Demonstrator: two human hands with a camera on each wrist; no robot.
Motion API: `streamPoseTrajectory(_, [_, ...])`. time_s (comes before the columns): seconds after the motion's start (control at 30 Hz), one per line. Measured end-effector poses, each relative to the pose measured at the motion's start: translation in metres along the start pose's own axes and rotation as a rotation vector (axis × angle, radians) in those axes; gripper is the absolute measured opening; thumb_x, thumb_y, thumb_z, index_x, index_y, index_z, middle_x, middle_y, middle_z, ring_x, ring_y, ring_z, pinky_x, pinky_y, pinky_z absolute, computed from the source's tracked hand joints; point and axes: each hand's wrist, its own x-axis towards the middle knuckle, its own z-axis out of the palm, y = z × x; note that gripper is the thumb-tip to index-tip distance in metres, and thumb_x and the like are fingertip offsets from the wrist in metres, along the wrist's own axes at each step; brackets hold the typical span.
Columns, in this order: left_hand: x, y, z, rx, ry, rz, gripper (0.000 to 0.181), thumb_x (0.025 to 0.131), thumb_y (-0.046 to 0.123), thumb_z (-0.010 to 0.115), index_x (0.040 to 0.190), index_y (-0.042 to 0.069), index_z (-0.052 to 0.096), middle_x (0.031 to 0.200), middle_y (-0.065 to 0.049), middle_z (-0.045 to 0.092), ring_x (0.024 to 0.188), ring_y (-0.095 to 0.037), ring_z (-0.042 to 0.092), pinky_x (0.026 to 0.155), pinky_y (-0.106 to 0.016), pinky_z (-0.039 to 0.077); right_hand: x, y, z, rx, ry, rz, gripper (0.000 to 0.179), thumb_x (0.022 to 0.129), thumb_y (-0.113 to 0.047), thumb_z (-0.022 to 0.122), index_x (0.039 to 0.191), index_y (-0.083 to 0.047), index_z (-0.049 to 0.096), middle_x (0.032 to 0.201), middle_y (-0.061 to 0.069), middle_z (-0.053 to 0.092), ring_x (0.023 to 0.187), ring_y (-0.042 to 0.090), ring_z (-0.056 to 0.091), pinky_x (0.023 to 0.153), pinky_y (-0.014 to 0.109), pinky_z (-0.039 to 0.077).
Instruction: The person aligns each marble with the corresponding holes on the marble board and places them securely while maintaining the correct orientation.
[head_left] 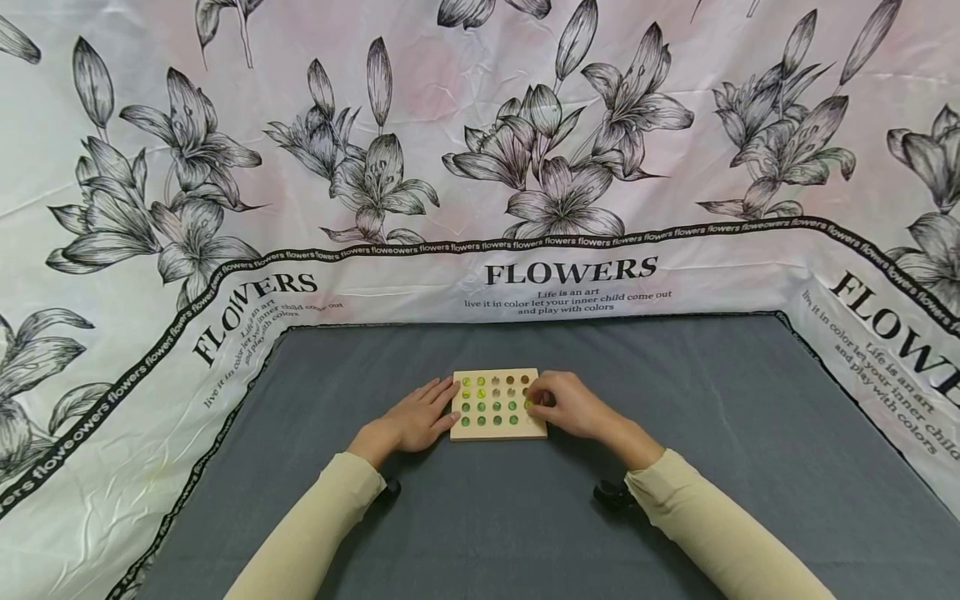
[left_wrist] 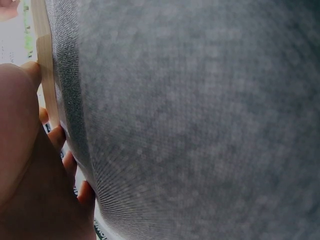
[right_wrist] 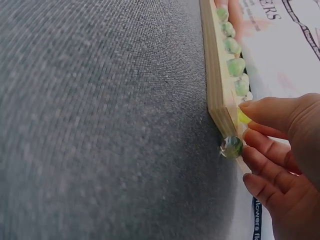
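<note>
A pale wooden board (head_left: 498,432) with rows of round hollows lies flat, filled with green, yellow, clear and brown glass marbles (head_left: 497,407). My left hand (head_left: 416,417) rests at its left side, fingers extended, with thumb and fingertips touching the edge. At the right edge, my right hand (head_left: 572,405) pinches a yellow marble (right_wrist: 244,116) between thumb and forefinger, low over the board's near right corner. A clear marble with a dark green swirl (right_wrist: 231,147) sits against the other fingertips of that hand, just off the board's side. In the left wrist view the marbles are mostly hidden.
Dark grey cloth (head_left: 480,517) covers the table under the board. White fabric printed with flowers (head_left: 566,196) and lettering rises behind and at both sides. Black wrist devices (head_left: 613,494) show beneath the cream sleeves (head_left: 705,508).
</note>
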Motion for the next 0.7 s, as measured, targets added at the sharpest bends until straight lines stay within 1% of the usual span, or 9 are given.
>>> streamPoseTrajectory(0.13, [0.003, -0.004, 0.003, -0.008, 0.006, -0.004, 0.064, 0.112, 0.044, 0.034, 0.166, 0.014, 0.016, 0.172, -0.009, 0.013, 0.158, -0.030, 0.011, 0.127, -0.049, 0.016, -0.004, 0.000, -0.005, -0.005, -0.009, 0.001, 0.016, 0.090, -0.007, 0.078, 0.104, 0.001, 0.076, 0.090, 0.007, 0.068, 0.081, 0.020, 0.064, 0.072, 0.033, 0.055])
streamPoseTrajectory(0.23, [0.004, -0.005, 0.003, -0.010, 0.004, -0.013, 0.065, 0.112, 0.046, 0.034, 0.166, 0.015, 0.016, 0.172, -0.007, 0.012, 0.158, -0.029, 0.010, 0.127, -0.050, 0.015, -0.008, 0.000, -0.010, -0.015, -0.012, 0.000, 0.016, 0.091, -0.007, 0.078, 0.105, 0.000, 0.075, 0.091, 0.007, 0.067, 0.082, 0.021, 0.064, 0.073, 0.036, 0.055])
streamPoseTrajectory(0.4, [0.005, -0.004, 0.002, -0.006, 0.006, -0.013, 0.065, 0.112, 0.045, 0.034, 0.166, 0.014, 0.016, 0.172, -0.008, 0.012, 0.158, -0.030, 0.010, 0.127, -0.049, 0.015, -0.012, 0.001, -0.017, -0.037, -0.009, 0.018, 0.013, 0.092, -0.010, 0.078, 0.103, -0.004, 0.075, 0.091, 0.005, 0.066, 0.082, 0.021, 0.061, 0.073, 0.034, 0.051])
streamPoseTrajectory(0.7, [-0.005, 0.007, -0.008, -0.007, -0.010, 0.002, 0.063, 0.113, 0.040, 0.034, 0.165, 0.009, 0.018, 0.171, -0.013, 0.014, 0.158, -0.034, 0.011, 0.126, -0.051, 0.015, -0.028, 0.010, -0.022, -0.055, -0.009, 0.030, 0.013, 0.093, -0.012, 0.076, 0.104, -0.003, 0.075, 0.090, 0.001, 0.063, 0.082, 0.019, 0.059, 0.072, 0.035, 0.050])
